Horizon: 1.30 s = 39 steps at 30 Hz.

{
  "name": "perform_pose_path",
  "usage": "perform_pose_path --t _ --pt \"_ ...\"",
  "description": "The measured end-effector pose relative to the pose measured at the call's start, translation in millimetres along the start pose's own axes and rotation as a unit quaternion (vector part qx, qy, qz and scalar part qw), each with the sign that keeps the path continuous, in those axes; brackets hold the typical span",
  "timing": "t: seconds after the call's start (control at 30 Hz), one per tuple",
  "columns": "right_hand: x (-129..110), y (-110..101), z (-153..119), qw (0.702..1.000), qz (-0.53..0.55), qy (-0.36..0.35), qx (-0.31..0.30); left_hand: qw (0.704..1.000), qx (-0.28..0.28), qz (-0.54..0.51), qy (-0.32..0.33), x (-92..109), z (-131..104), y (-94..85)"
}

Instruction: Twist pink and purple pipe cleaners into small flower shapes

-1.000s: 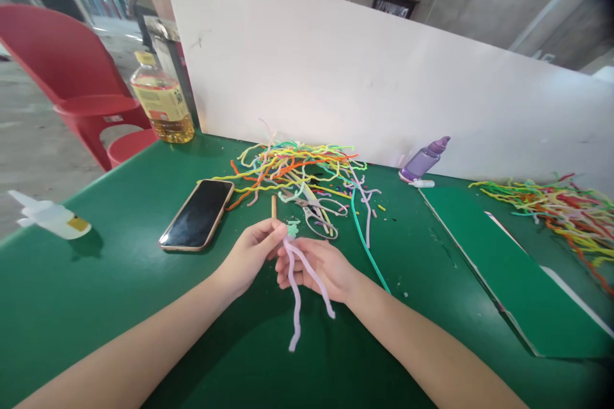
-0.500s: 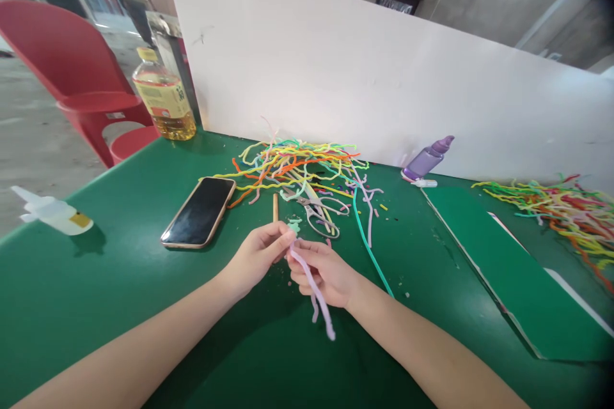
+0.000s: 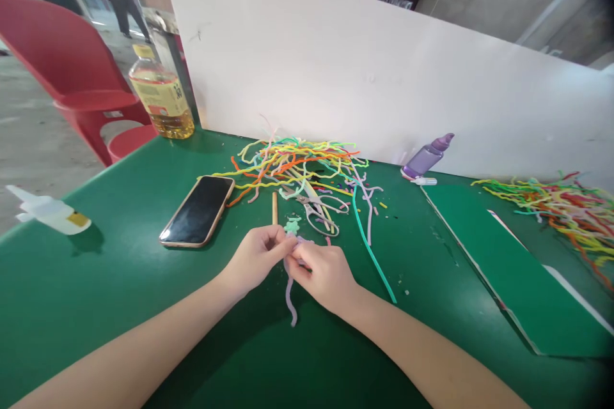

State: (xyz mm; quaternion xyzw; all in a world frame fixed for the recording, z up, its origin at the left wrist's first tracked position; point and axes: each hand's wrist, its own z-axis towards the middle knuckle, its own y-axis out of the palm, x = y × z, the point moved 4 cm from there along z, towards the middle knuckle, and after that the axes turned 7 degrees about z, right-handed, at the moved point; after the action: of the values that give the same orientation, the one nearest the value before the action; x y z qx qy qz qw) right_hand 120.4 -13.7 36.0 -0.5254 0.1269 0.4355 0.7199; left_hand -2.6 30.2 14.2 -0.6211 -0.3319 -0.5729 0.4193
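Observation:
My left hand [image 3: 261,255] and my right hand [image 3: 323,271] meet at the middle of the green table, fingers pinched together. Between them is a lilac fuzzy craft stem [image 3: 290,303], its loose end hanging down below the fingertips. Just beyond the fingers shows a small mint-green twisted piece [image 3: 291,225]; how it joins the lilac stem is hidden. A thin wooden stick [image 3: 275,208] lies behind my left hand. Scissors [image 3: 317,214] with pale handles rest beyond my right hand. A teal stem [image 3: 374,262] lies to the right.
Behind the scissors spreads a pile of coloured stems [image 3: 297,163]. A phone [image 3: 197,211] and a white glue bottle [image 3: 55,212] are on the left. An oil bottle [image 3: 160,96] stands at the back left corner, a purple bottle [image 3: 426,156] leans by the white partition [image 3: 336,57], and a green board [image 3: 508,268] lies right.
My right hand has turned over, knuckles now up. The lilac stem's long free end has swung from pointing right across that hand to hanging between both hands.

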Motion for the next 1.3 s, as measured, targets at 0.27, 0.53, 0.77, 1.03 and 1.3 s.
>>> perform_pose_path --t 0.27,0.53,0.77,1.03,1.3 --pt "10 -6 1 0.998 0.055 0.026 0.033 0.996 0.030 -0.078 -0.015 6 2 -3.9" --pt "14 -6 2 0.994 0.099 0.041 0.037 0.991 0.013 -0.119 -0.053 2 0 -0.7" --pt "17 -10 4 0.993 0.095 0.011 0.073 0.988 -0.016 -0.122 -0.089 -1 1 -1.2" --pt "18 -10 5 0.988 0.129 -0.007 0.080 0.994 -0.077 -0.012 -0.081 -1 -2 4.5" --pt "20 -13 7 0.984 0.145 0.025 0.102 0.997 -0.046 -0.048 -0.041 3 0 4.7"
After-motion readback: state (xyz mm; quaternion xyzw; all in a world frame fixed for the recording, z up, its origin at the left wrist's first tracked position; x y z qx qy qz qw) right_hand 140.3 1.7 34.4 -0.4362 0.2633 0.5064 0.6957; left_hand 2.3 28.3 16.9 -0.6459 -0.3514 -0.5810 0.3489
